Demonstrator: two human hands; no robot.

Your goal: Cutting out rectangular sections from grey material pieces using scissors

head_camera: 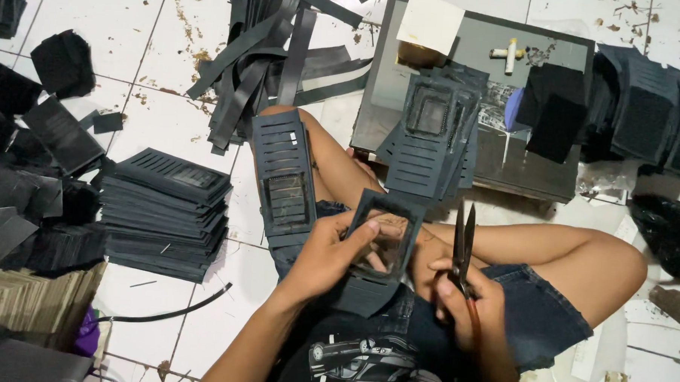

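Scissors [463,244], blades shut, sit clamped in the right hand [468,301] while the left hand [326,254] grips a black windowed panel [384,234] over the lap. Finished-looking slotted panels [166,211] stack at nine o'clock; uncut strips [258,64] wait at eleven o'clock, beyond the knee.

Denim shorts — black printed tee
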